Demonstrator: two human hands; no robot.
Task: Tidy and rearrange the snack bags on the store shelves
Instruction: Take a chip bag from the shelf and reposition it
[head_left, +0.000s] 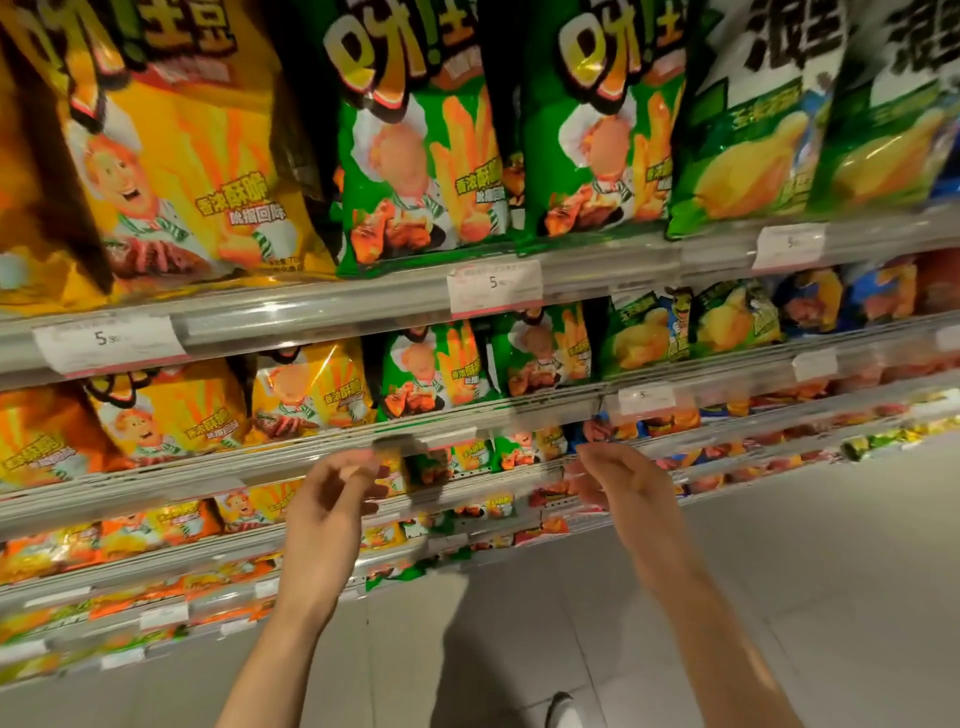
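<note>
Yellow snack bags (176, 171) and green snack bags (415, 166) stand upright on the top shelf, with green-and-white chip bags (748, 150) to their right. Smaller bags of the same kinds fill the shelf below (431, 374). My left hand (332, 493) and my right hand (618, 483) are raised in front of the third shelf, fingers loosely curled, holding nothing. Both are blurred by motion. A small green bag (431, 467) shows between them on that shelf.
Clear price rails with white tags (493, 286) run along each shelf front. Lower shelves hold orange, red and yellow bags (156, 525). Grey tiled floor (727, 597) lies below and to the right. A shoe tip (563, 709) shows at the bottom.
</note>
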